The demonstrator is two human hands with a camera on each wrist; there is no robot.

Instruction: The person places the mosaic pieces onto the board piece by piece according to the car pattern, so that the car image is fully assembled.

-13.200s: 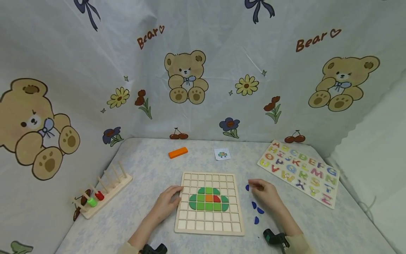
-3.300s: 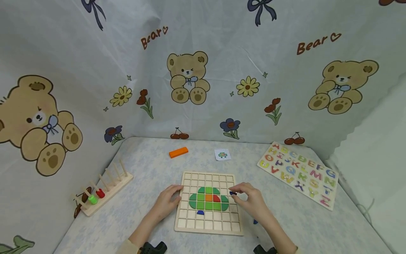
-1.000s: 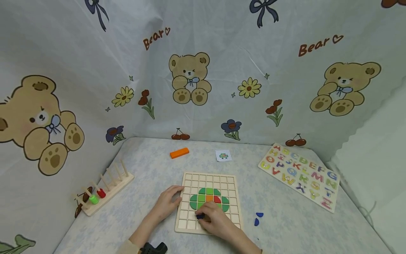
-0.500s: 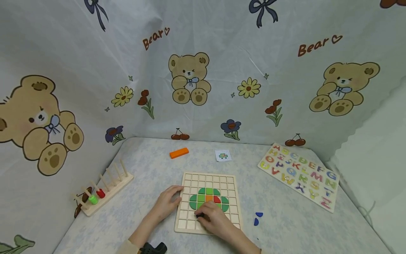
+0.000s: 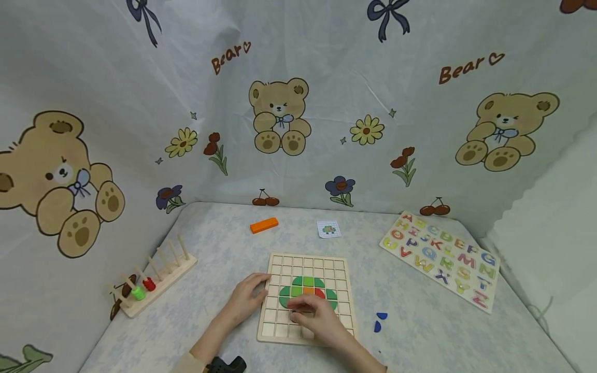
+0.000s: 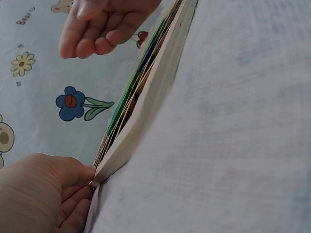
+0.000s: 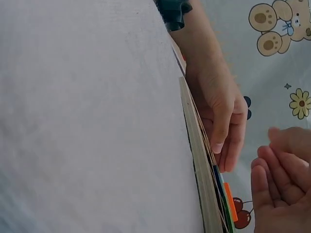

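Hovering just above grid board (image 5: 344,311), right hand (image 5: 316,320) with fingers loosely spread, empty; left hand (image 5: 246,299) pressing flat on board's left edge

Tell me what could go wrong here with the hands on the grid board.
The right hand hangs low over the board, covering the cells beneath, so a piece there might sit crooked unseen. Its fingers are close to the green pieces and could knock one loose. The left hand only rests at the board's edge, so a push might slide the board. Two blue pieces lie apart on the cloth and could be overlooked.
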